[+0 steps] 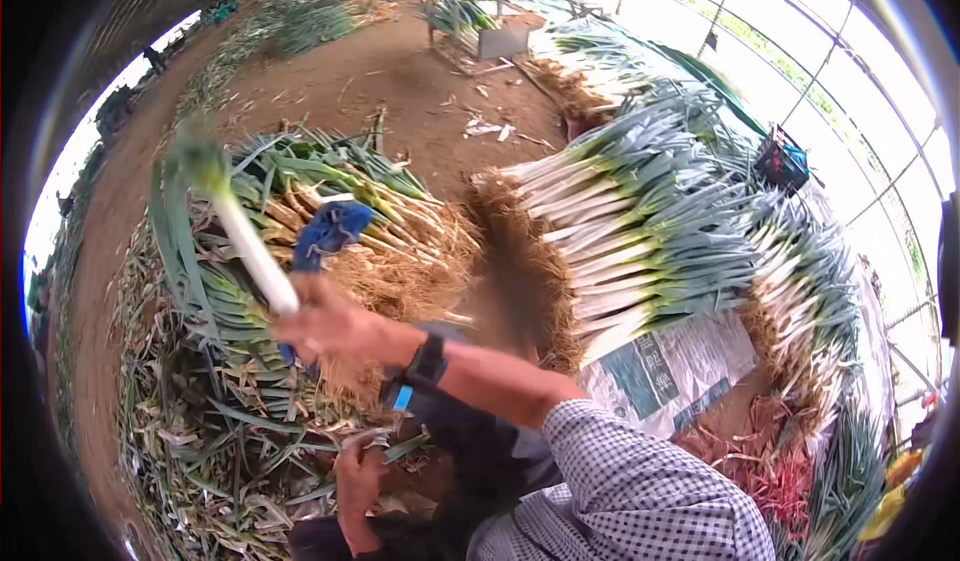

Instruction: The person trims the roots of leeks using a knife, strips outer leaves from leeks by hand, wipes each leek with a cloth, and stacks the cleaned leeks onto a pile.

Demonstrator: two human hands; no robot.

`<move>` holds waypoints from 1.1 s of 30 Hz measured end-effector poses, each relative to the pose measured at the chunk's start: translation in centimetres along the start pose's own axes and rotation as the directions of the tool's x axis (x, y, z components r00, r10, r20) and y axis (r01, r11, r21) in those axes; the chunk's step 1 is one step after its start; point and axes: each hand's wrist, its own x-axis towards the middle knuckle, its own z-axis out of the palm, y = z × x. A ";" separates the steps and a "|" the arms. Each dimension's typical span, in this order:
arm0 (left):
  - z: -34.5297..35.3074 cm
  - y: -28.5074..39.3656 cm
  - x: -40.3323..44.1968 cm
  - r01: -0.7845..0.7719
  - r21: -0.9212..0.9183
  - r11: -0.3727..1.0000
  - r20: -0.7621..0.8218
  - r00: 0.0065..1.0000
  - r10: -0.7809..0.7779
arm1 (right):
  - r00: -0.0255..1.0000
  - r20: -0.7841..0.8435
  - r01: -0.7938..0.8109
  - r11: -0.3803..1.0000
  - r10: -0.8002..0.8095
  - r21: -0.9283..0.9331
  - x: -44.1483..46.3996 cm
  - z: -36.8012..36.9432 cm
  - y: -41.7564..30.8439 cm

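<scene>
In my right hand (pixel 335 323) is a leek (pixel 255 246), gripped near the root end of its white stalk. The leek tilts up to the left, its green leaves hanging down and blurred by motion. A black watch with a lit blue patch is on this wrist. Behind the hand, a blue cloth (pixel 335 229) lies over a pile of untrimmed leeks (pixel 400 226) with brown roots. My left hand (pixel 358 483) is low beside my leg, fingers curled, close to the leaf scraps; what it holds, if anything, I cannot make out.
Rows of cleaned leeks (pixel 640 221) lie on the right, roots toward me. A printed plastic sack (pixel 670 366) is at their near end. Leaf waste (pixel 190 411) covers the left ground. Red ties (pixel 770 461) and a dark basket (pixel 783 161) are on the right.
</scene>
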 end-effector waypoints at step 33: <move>0.8 -1.6 8.0 -0.233 0.495 0.837 0.188 0.969 0.158 | 0.081 -0.943 -0.146 0.940 0.322 0.308 -41.6 -40.6 21.8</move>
